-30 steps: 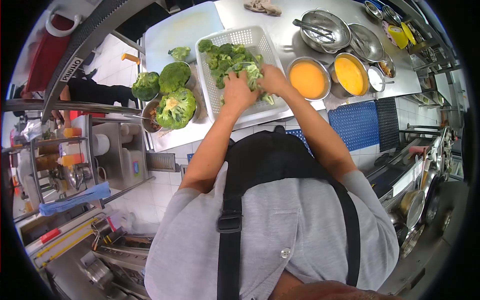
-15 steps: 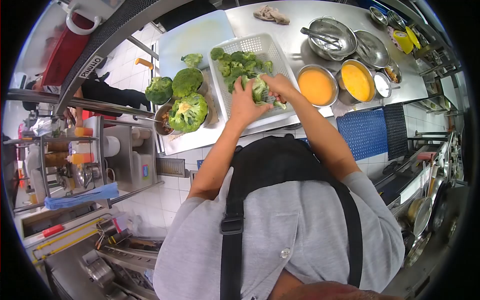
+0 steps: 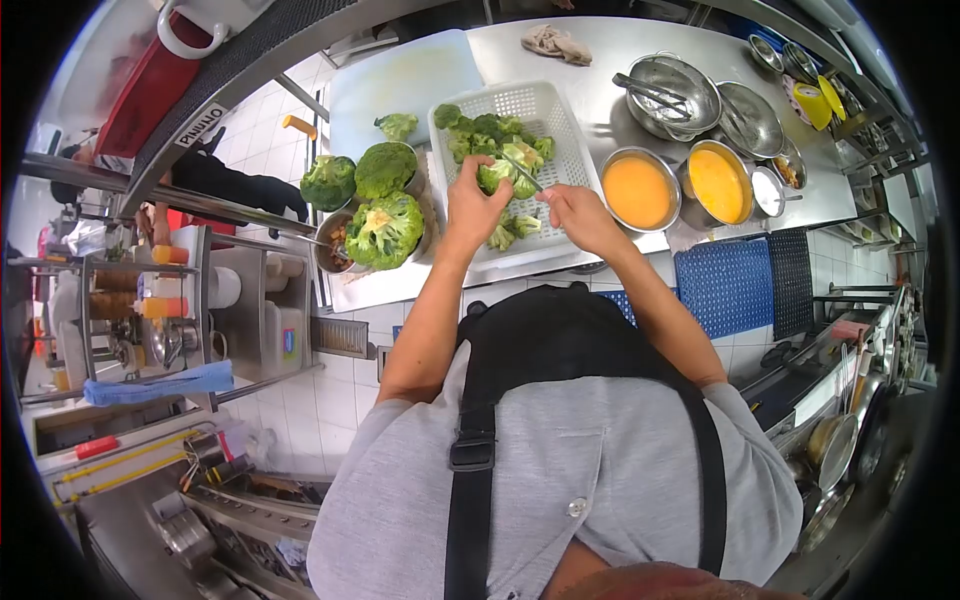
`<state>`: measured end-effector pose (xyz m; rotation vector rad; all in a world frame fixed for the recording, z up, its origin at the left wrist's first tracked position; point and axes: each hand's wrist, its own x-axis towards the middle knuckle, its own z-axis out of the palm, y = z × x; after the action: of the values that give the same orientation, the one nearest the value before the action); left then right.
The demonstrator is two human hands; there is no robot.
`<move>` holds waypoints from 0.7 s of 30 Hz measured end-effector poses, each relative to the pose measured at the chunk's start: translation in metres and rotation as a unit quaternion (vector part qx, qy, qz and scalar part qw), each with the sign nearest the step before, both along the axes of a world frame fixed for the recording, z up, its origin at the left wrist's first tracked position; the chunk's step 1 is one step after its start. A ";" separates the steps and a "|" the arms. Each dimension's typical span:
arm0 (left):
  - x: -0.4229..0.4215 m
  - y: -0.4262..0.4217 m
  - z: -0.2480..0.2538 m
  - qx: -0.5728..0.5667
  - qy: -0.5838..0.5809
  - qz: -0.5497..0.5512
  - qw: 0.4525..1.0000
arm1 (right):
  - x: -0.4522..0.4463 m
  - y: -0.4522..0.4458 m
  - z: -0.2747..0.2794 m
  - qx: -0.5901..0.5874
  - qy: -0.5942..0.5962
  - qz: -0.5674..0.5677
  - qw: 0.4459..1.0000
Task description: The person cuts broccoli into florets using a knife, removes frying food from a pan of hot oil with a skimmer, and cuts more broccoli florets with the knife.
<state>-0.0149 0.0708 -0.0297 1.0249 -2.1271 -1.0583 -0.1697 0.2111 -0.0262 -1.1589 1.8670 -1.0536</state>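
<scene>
My left hand (image 3: 475, 208) is closed around a partly cut broccoli head (image 3: 495, 177), holding it over a white perforated basket (image 3: 579, 150). In my right hand (image 3: 582, 216) is a small knife (image 3: 526, 175), its blade against the broccoli. Cut florets (image 3: 490, 128) are heaped at the far side of the basket, and a few more florets (image 3: 513, 231) lie at its near end. Left of the basket sit three larger broccoli heads (image 3: 383, 232), at least some of them resting on metal containers.
A pale cutting board (image 3: 405, 80) bears one broccoli piece (image 3: 397, 127). To the right stand a pot of orange liquid (image 3: 638, 190), a pot of yellow liquid (image 3: 718, 188) and metal bowls (image 3: 672, 92). A crumpled cloth (image 3: 556, 45) lies at the back. Another person (image 3: 225, 187) is partly visible at left.
My hands have moved apart slightly, and the knife blade now shows against the broccoli. Florets at the basket's near end are now in plain view. The camera view has shifted a little.
</scene>
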 end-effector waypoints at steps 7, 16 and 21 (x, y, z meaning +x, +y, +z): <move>-0.006 0.001 -0.010 -0.043 0.046 0.005 0.998 | 0.002 -0.002 -0.005 0.005 0.067 -0.008 0.998; -0.010 0.006 -0.011 -0.036 -0.009 0.006 0.999 | 0.018 -0.009 0.008 0.023 0.210 -0.005 0.977; -0.009 0.009 -0.029 -0.064 -0.030 -0.002 0.997 | 0.023 -0.028 -0.011 0.064 0.251 0.011 0.966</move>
<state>-0.0241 0.0795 -0.0584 1.0034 -2.2145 -0.8906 -0.1464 0.1827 -0.0375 -1.4601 2.2591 -0.6482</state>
